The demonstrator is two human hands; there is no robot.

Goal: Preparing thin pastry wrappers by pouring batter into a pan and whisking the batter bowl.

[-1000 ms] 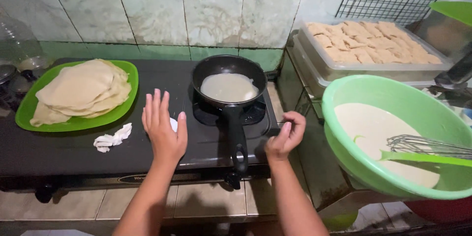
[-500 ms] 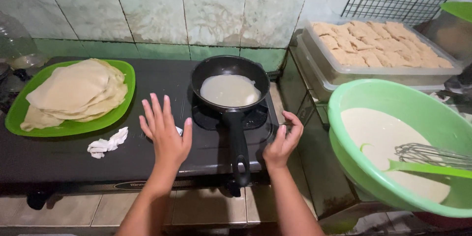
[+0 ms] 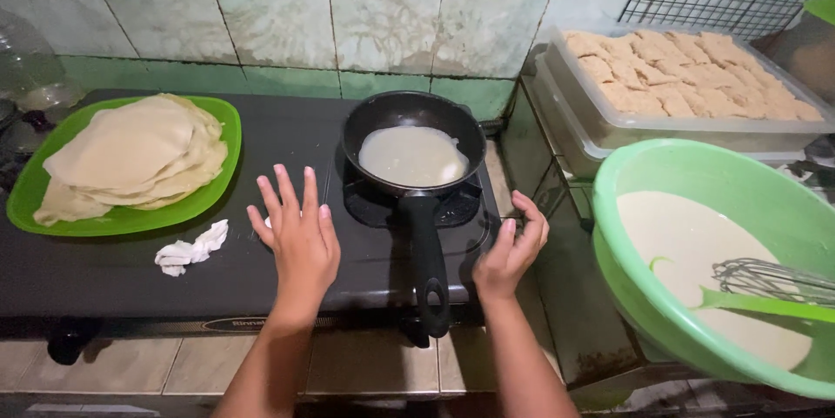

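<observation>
Black enamel covers the stove top, and both hands rest toward its front edge. The left hand lies flat with fingers spread wide, holding nothing, just beside a crumpled white cloth. The right hand curls loosely at the stove's right edge, fingers half closed — whether it grips anything I cannot tell. Between the hands runs the black handle of a frying pan, which sits on the right burner with a thin pale crepe inside. A green plate stacked with cooked crepes sits at the stove's left end. Off the right edge stands a green bowl of batter with a whisk — behind it, a clear tray of folded pastries.
</observation>
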